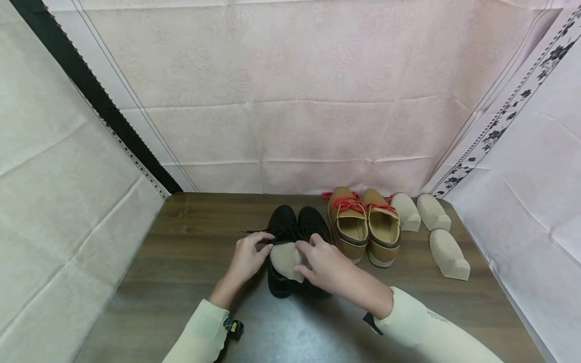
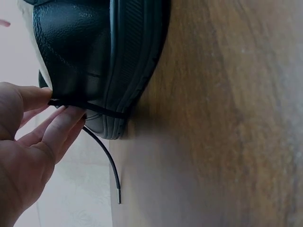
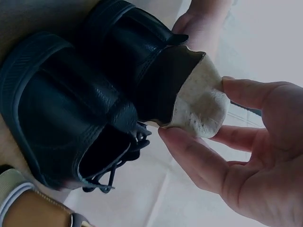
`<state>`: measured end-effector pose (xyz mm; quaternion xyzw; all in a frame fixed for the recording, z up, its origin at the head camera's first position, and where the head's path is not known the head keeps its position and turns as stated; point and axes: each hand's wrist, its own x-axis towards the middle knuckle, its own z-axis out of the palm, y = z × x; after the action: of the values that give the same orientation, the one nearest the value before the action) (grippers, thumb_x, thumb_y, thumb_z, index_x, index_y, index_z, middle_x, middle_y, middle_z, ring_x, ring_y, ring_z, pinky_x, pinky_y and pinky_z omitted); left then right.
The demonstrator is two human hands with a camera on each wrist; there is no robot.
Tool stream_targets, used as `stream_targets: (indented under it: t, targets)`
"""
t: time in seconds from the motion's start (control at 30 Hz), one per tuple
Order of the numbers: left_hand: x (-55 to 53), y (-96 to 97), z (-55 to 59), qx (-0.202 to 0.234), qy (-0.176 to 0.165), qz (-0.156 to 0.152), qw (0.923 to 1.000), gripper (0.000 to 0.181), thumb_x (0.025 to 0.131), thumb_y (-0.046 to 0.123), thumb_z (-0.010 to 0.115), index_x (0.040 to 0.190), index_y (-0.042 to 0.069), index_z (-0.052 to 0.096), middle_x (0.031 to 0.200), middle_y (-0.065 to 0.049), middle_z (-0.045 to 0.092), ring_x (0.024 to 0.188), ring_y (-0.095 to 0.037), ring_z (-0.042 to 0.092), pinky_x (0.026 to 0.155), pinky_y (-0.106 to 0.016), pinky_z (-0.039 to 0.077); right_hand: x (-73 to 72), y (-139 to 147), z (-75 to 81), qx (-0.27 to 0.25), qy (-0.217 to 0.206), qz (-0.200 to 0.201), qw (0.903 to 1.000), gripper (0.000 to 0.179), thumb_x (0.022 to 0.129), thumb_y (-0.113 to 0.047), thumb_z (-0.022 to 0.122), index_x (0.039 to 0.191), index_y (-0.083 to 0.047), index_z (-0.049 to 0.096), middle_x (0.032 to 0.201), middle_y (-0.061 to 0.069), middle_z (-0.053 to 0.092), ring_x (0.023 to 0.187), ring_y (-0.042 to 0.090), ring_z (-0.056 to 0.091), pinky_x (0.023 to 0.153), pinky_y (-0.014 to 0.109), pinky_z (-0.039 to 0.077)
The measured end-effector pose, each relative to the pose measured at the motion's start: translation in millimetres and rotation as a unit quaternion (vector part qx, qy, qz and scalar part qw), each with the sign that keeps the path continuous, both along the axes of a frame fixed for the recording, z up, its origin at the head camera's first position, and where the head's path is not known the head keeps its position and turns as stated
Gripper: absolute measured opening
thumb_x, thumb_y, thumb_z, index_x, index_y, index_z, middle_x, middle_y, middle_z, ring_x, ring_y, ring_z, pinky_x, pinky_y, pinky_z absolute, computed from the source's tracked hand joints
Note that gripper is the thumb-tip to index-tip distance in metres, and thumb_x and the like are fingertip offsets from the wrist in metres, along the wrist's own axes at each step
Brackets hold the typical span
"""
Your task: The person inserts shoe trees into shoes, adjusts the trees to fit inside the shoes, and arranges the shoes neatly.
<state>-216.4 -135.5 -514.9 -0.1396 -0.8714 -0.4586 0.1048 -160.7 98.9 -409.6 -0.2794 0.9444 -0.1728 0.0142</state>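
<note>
Two black lace-up shoes stand side by side on the table, the left one and the right one. A beige moulded shoe insert sits partly inside the left shoe, its rounded end sticking out of the opening. My right hand grips that end of the insert between thumb and fingers. At the other side of the opening, my left hand pinches the left shoe's upper near the lace. A loose lace end hangs below those fingers in the left wrist view. The insert's front part is hidden inside the shoe.
Tan shoes with red laces stand right of the black pair. Three more beige inserts lie farther right on the wooden table. Cloth screens rise behind the table and on both sides.
</note>
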Motion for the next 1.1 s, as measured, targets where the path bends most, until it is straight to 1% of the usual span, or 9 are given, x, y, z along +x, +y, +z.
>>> stream_targets:
  t: [0.2, 0.37, 0.5, 0.6, 0.73, 0.8, 0.97, 1.1]
  targets:
    - [-0.3, -0.9, -0.8, 0.0, 0.004, 0.003, 1.0, 0.016, 0.093, 0.002, 0.075, 0.108, 0.009, 0.077, 0.11, -0.009, 0.077, 0.104, -0.024, 0.073, 0.093, -0.044, 0.058, -4.1, -7, -5.6, -0.01, 0.012, 0.002, 0.9999, 0.05, 0.095, -0.034, 0.076, 0.134, -0.003, 0.064, 0.103, 0.015, 0.06, 0.066, 0.013, 0.056, 0.056, 0.024, 0.051]
    - [-0.4, -1.6, 0.1, 0.001, 0.006, 0.007, 1.0, 0.016, 0.093, 0.002, 0.075, 0.107, 0.009, 0.077, 0.109, -0.009, 0.077, 0.103, -0.024, 0.073, 0.091, -0.045, 0.058, -8.8, -11, -10.0, -0.021, 0.004, 0.001, 0.9998, 0.05, 0.095, -0.035, 0.076, 0.133, -0.005, 0.064, 0.1, 0.013, 0.058, 0.062, 0.011, 0.053, 0.054, 0.023, 0.049]
    - [-0.8, -1.4, -0.2, 0.002, -0.001, 0.002, 1.0, 0.017, 0.093, 0.003, 0.075, 0.108, 0.01, 0.077, 0.11, -0.008, 0.077, 0.104, -0.023, 0.073, 0.091, -0.044, 0.058, -12.6, -13, -13.5, -0.023, -0.007, -0.005, 0.9997, 0.05, 0.094, -0.037, 0.077, 0.132, -0.007, 0.064, 0.101, 0.011, 0.057, 0.063, 0.011, 0.054, 0.056, 0.024, 0.049]
    - [-0.9, -0.9, 0.4, 0.002, -0.002, 0.0, 1.0, 0.017, 0.094, 0.004, 0.075, 0.109, 0.011, 0.077, 0.11, -0.007, 0.077, 0.103, -0.022, 0.073, 0.09, -0.043, 0.058, -15.7, -14, -16.3, -0.02, -0.002, -0.006, 0.9998, 0.049, 0.092, -0.04, 0.078, 0.129, -0.011, 0.066, 0.108, 0.011, 0.059, 0.068, 0.013, 0.059, 0.06, 0.026, 0.053]
    - [-1.1, -1.2, -0.2, 0.001, 0.004, 0.001, 1.0, 0.017, 0.093, 0.003, 0.075, 0.108, 0.01, 0.077, 0.11, -0.007, 0.077, 0.102, -0.022, 0.073, 0.089, -0.043, 0.059, -21.6, -12, -19.2, -0.023, 0.02, 0.017, 0.9994, 0.046, 0.09, -0.043, 0.079, 0.124, -0.014, 0.069, 0.116, 0.007, 0.064, 0.082, 0.016, 0.066, 0.07, 0.031, 0.058]
    - [-1.3, -1.2, -1.1, 0.001, 0.007, 0.002, 1.0, 0.017, 0.092, 0.003, 0.076, 0.108, 0.011, 0.077, 0.11, -0.006, 0.077, 0.102, -0.022, 0.073, 0.088, -0.043, 0.059, -25.2, -9, -19.7, -0.029, 0.023, 0.034, 0.9987, 0.043, 0.09, -0.042, 0.079, 0.122, -0.015, 0.07, 0.116, 0.004, 0.066, 0.088, 0.015, 0.066, 0.075, 0.032, 0.059]
    - [-1.5, -1.4, -1.4, 0.001, 0.006, 0.003, 1.0, 0.018, 0.092, 0.004, 0.076, 0.108, 0.012, 0.077, 0.111, -0.005, 0.077, 0.102, -0.021, 0.073, 0.087, -0.042, 0.059, -33.2, -5, -18.6, -0.049, 0.011, 0.076, 0.9958, 0.034, 0.093, -0.032, 0.077, 0.121, -0.014, 0.071, 0.116, 0.003, 0.069, 0.095, 0.014, 0.068, 0.079, 0.029, 0.059]
    - [-1.0, -1.3, -0.8, 0.0, 0.005, 0.003, 1.0, 0.019, 0.092, 0.004, 0.077, 0.109, 0.012, 0.077, 0.111, -0.005, 0.077, 0.103, -0.021, 0.073, 0.088, -0.043, 0.059, -37.3, -5, -18.8, -0.059, 0.001, 0.092, 0.9941, 0.032, 0.094, -0.026, 0.076, 0.123, -0.012, 0.071, 0.117, 0.005, 0.07, 0.099, 0.015, 0.068, 0.081, 0.03, 0.059]
